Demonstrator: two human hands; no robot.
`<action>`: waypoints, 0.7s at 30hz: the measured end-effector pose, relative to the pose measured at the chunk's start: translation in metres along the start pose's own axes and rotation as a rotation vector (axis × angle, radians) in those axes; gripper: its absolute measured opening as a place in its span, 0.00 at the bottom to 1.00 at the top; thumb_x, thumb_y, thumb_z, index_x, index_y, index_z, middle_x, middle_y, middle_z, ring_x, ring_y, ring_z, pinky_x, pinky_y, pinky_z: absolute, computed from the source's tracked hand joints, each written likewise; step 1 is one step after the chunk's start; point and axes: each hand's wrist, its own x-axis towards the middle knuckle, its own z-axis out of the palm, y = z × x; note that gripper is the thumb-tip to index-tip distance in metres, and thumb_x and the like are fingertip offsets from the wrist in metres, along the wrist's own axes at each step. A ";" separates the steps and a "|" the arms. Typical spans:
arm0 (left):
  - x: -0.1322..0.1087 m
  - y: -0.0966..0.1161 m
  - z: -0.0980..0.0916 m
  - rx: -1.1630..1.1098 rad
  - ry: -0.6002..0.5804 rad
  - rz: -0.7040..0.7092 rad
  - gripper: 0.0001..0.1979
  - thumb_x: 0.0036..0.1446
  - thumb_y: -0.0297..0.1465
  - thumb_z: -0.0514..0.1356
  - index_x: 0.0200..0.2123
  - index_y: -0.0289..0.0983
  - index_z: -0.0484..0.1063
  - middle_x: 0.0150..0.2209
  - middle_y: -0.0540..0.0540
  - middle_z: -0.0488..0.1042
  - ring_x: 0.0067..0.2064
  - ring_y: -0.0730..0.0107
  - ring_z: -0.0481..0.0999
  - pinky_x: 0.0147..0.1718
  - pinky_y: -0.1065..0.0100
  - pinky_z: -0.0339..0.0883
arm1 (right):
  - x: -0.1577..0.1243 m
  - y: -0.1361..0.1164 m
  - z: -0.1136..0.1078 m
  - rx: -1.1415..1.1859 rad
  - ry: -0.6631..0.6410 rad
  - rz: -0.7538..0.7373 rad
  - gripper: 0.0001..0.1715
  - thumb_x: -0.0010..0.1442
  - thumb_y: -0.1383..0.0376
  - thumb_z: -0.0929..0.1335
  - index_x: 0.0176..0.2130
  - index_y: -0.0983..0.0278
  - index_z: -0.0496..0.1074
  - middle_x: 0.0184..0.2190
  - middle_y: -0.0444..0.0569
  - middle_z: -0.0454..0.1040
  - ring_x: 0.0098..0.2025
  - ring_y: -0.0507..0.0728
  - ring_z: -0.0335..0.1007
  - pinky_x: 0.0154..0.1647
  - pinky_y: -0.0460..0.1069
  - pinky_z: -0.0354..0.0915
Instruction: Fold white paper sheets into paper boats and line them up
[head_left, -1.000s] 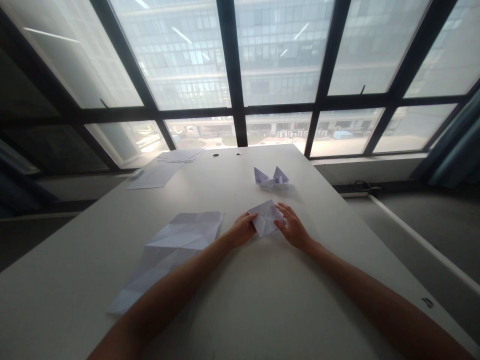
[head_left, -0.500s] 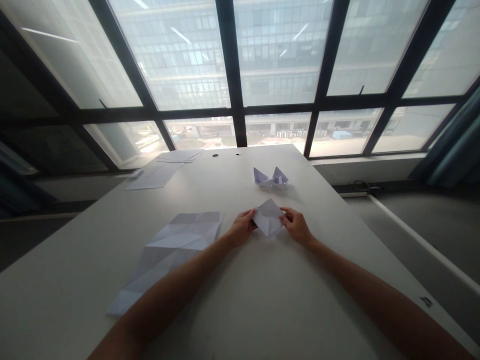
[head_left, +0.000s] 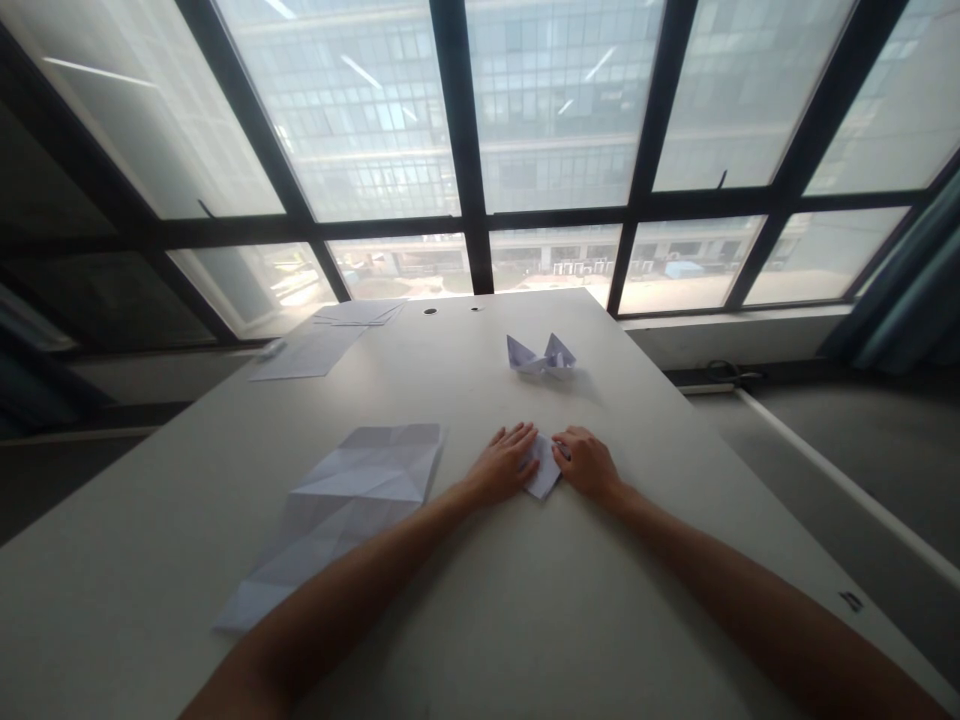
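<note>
A small folded piece of white paper lies on the table between my two hands, one corner pointing toward me. Over its left part, my left hand lies flat with the fingers stretched out, covering much of it. My right hand is at the paper's right edge, its fingers curled and closed on that edge. Beyond both hands stands a folded paper boat with two raised points. To the left, a large creased sheet of paper is spread out, partly behind my left forearm.
Several flat paper sheets lie at the far left of the white table. A small dark object is near the right edge. Tall windows with dark frames rise behind the table.
The folded paper was held up between both hands and is now down on the table. My left hand has gone from gripping its edge to lying flat over it.
</note>
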 end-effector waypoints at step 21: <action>-0.008 0.007 0.001 0.141 -0.071 0.016 0.33 0.61 0.45 0.58 0.65 0.36 0.59 0.69 0.32 0.50 0.71 0.51 0.43 0.66 0.51 0.22 | -0.002 -0.006 0.008 -0.099 -0.291 -0.302 0.35 0.66 0.68 0.55 0.70 0.69 0.48 0.70 0.57 0.49 0.71 0.60 0.43 0.69 0.65 0.40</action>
